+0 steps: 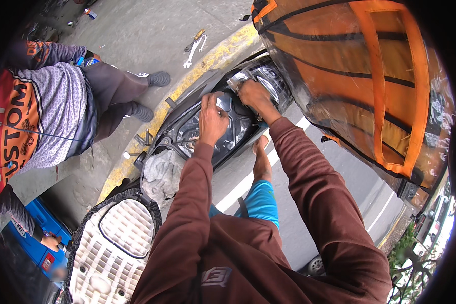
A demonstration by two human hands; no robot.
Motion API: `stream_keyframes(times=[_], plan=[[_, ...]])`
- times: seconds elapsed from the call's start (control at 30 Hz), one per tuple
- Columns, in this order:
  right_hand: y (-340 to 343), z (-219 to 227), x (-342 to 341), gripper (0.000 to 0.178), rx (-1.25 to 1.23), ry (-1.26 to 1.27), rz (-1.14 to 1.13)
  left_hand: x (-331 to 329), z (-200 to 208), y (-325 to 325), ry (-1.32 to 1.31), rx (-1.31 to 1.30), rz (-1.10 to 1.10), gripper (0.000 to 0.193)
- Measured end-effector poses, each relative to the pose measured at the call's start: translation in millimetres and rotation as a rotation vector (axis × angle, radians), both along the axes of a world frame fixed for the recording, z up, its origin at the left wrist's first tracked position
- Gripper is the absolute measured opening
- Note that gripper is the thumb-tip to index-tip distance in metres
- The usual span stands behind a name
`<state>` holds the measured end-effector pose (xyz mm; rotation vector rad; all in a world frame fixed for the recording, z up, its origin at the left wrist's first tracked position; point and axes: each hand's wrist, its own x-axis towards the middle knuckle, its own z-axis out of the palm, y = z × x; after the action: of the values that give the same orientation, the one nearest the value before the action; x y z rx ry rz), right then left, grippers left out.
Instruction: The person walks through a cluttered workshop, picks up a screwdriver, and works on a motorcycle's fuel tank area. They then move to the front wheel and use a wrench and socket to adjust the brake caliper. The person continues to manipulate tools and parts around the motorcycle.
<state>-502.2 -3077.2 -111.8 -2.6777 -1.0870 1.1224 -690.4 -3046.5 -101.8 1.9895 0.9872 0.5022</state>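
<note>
Below me is the open under-seat compartment (240, 124) of a scooter, a glossy black tub with moulded ridges. Over its middle, my left hand (213, 120) is closed, fingers bent around a small pale piece I cannot make out. At the far end of the tub, my right hand (255, 95) reaches down with its fingers curled in. Crinkled clear plastic (268, 78) lies right beside those fingers; what they grip is hidden. A bunched grey cloth (163, 173) sits at the tub's near left end. The scooter seat (114, 248) is tipped up, its white ribbed underside showing.
A large orange and black bag (339, 66) under clear plastic stands at the right. Wrenches (192, 53) and a yellow-handled tool lie beyond the yellow kerb (192, 76). Another person (55, 111) is at the left, near a blue vehicle (43, 225). A spray can (90, 13) lies farther off.
</note>
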Motion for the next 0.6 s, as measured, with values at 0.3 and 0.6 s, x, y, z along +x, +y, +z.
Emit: stream_keyframes(times=[0.3,0.6], plan=[[-12,-6,-16,0.049,0.091,-0.044,-0.071,-9,0,-16,0.026,0.016,0.027,0.052],[-127,64,-19,0.056,0.329,0.035,-0.764,-2,-7,-42,-0.008,-0.235,0.092,0.027]])
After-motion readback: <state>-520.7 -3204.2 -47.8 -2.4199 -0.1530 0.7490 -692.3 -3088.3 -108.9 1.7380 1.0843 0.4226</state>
